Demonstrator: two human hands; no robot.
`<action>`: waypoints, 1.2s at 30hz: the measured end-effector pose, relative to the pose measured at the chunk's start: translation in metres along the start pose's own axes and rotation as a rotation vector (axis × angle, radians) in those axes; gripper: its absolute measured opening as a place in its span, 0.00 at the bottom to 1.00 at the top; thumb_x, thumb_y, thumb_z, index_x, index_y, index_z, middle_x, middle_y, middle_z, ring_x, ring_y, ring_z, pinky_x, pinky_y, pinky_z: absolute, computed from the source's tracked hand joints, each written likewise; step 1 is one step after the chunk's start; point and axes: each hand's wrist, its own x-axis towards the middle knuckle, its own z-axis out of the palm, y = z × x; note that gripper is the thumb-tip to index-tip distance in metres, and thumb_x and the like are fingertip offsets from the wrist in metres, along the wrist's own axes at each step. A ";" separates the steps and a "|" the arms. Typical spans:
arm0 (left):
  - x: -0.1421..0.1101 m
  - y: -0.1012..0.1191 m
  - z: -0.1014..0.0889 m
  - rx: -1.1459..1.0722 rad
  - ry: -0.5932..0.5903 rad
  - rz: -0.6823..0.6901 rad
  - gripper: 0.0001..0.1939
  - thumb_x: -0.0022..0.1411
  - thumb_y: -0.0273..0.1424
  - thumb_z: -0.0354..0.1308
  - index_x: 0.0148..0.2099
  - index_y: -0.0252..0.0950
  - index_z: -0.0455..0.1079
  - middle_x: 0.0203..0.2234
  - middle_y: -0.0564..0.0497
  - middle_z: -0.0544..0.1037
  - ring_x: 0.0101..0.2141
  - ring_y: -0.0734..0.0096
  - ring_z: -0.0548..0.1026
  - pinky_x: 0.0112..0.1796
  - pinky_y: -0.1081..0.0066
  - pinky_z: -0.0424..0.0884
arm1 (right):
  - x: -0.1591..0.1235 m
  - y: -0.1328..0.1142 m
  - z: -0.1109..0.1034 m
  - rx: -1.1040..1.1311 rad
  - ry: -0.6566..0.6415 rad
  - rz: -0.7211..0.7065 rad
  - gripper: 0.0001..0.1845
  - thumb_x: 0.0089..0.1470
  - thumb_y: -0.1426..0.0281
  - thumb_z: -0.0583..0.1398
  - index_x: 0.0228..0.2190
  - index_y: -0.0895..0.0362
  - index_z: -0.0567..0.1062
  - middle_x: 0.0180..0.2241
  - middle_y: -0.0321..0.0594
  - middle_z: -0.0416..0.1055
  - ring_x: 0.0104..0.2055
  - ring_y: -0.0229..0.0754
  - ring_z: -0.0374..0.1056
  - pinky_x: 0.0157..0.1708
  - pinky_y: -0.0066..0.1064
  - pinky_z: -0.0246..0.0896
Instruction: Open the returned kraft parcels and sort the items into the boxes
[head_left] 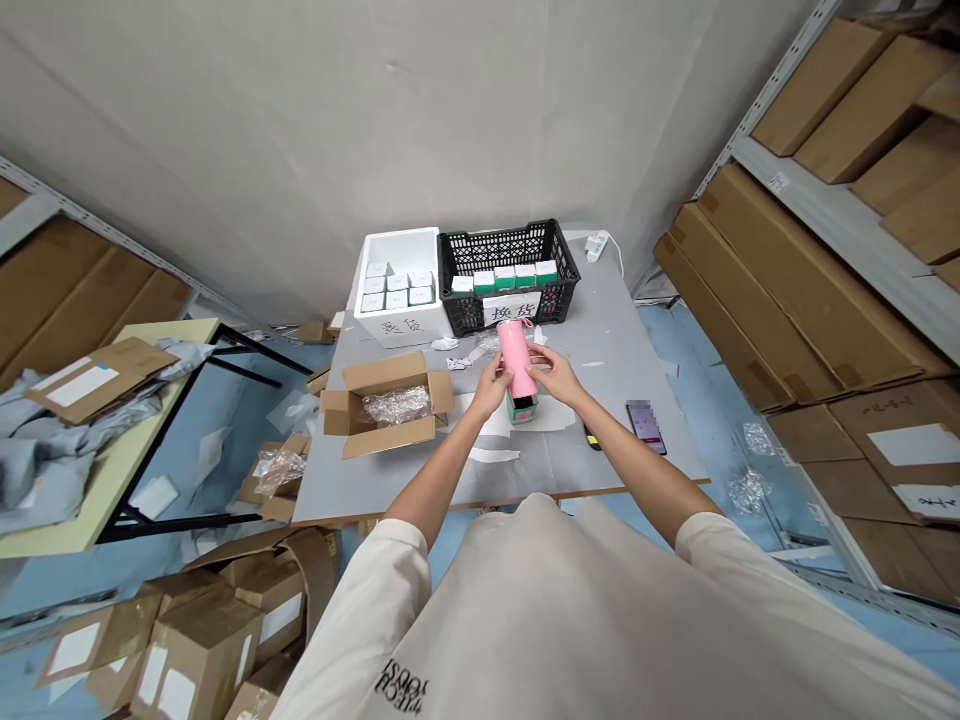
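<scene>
A pink water bottle (516, 357) with a small strap loop at its top is tilted over the grey table (420, 485). My left hand (492, 386) grips its left side, and the fingers of my right hand (556, 375) close on its right side. Right below the bottle stands a small green box (523, 410), its dark inside showing. Whether the bottle's lower end is inside the box or just above it, I cannot tell. Clear plastic wrap (489, 343) lies behind the bottle.
An open carton (390, 438) with bubble wrap is at left. Behind stand a white foam box (405, 325) and a black crate (559, 305), both containing small boxes. A phone (646, 427) and a yellow-black tool (592, 438) lie at right. Shelves with cartons (810, 290) flank the table.
</scene>
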 end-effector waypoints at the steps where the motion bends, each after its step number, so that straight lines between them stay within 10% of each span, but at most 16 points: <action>1: 0.001 0.001 0.000 -0.034 -0.026 -0.007 0.33 0.68 0.45 0.58 0.71 0.42 0.62 0.53 0.43 0.76 0.49 0.60 0.77 0.48 0.59 0.78 | 0.000 -0.001 0.000 -0.013 0.006 -0.002 0.35 0.51 0.50 0.68 0.57 0.52 0.75 0.60 0.49 0.70 0.52 0.51 0.72 0.49 0.44 0.74; 16: 0.002 0.007 0.004 -0.329 0.000 -0.222 0.42 0.51 0.49 0.75 0.62 0.36 0.66 0.46 0.42 0.80 0.44 0.59 0.80 0.45 0.61 0.77 | -0.002 -0.001 0.002 -0.061 0.006 -0.038 0.27 0.52 0.52 0.69 0.50 0.52 0.78 0.55 0.46 0.70 0.47 0.46 0.72 0.45 0.39 0.72; 36: -0.010 0.001 0.022 0.329 0.254 0.270 0.36 0.51 0.34 0.72 0.60 0.40 0.63 0.52 0.44 0.69 0.53 0.54 0.71 0.53 0.57 0.71 | -0.009 -0.042 0.016 -0.545 0.250 -0.310 0.34 0.57 0.60 0.66 0.63 0.50 0.70 0.53 0.48 0.67 0.56 0.55 0.64 0.61 0.52 0.61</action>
